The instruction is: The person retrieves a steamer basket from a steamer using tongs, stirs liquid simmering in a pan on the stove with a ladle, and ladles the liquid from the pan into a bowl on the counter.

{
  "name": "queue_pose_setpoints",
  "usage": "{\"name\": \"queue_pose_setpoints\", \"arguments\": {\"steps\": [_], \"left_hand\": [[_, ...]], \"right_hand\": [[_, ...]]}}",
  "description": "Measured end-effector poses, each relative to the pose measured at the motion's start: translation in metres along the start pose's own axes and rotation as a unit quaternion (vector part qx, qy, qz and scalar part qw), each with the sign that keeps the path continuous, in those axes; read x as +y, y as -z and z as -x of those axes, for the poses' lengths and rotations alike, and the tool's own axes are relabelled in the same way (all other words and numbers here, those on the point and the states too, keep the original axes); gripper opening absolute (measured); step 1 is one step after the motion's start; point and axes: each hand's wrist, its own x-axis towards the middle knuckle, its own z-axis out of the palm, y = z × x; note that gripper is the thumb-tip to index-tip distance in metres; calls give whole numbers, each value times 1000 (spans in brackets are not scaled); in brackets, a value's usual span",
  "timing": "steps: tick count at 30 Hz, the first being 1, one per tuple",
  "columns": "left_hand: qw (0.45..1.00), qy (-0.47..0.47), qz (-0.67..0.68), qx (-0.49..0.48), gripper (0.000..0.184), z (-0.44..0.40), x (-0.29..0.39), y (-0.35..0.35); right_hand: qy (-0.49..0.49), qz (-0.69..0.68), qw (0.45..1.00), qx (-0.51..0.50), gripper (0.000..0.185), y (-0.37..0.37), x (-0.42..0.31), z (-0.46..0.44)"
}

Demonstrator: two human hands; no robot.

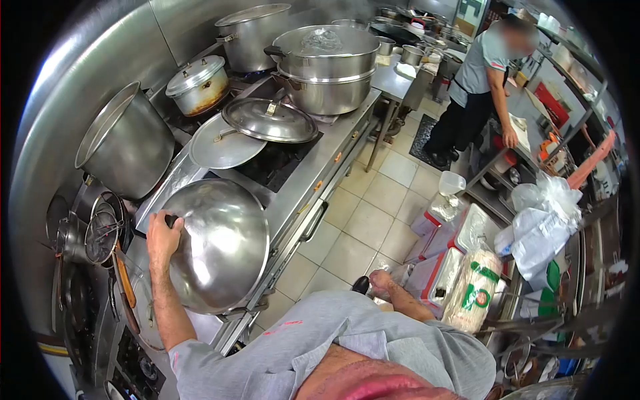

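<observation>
On the left, a large domed metal lid (223, 247) lies at the near part of the stove counter, its shiny curved side toward me. My left hand (163, 237) is closed around the lid's black knob (172, 220). My right hand (381, 283) hangs low beside the clear plastic boxes and above the floor. Its fingers are small and partly turned away, so I cannot make out their pose or anything in them. Just beyond the domed lid are a flat round lid (223, 148) and a glossy lid with a handle (270, 120).
Big pots (127, 143), a stained pressure cooker (197, 87) and a stacked steamer (327, 70) stand along the stove. Strainers (103, 230) hang at left. Red-rimmed boxes (437, 273) and a wrapped bundle (472, 290) are at right. Another person (480, 80) leans at a counter.
</observation>
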Motion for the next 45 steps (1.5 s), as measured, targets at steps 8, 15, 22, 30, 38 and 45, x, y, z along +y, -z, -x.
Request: {"name": "queue_pose_setpoints", "arguments": {"steps": [8, 15, 22, 30, 38, 45], "left_hand": [[999, -39, 23, -12, 31, -24, 104, 63], [990, -107, 89, -16, 22, -78, 213, 115], [979, -160, 117, -50, 16, -210, 312, 129], [965, -207, 139, -86, 28, -380, 449, 91], [923, -299, 239, -34, 17, -502, 541, 13], [928, -342, 150, 4, 28, -588, 563, -53]], "right_hand": [[170, 284, 940, -84, 15, 127, 44, -94], [-92, -93, 991, 9, 4, 215, 12, -100], [-3, 28, 999, -33, 7, 217, 23, -120], [-148, -205, 958, 137, 9, 237, 5, -78], [-181, -308, 899, 255, 9, 264, 19, -74], [-176, -292, 899, 274, 14, 252, -23, -102]]}}
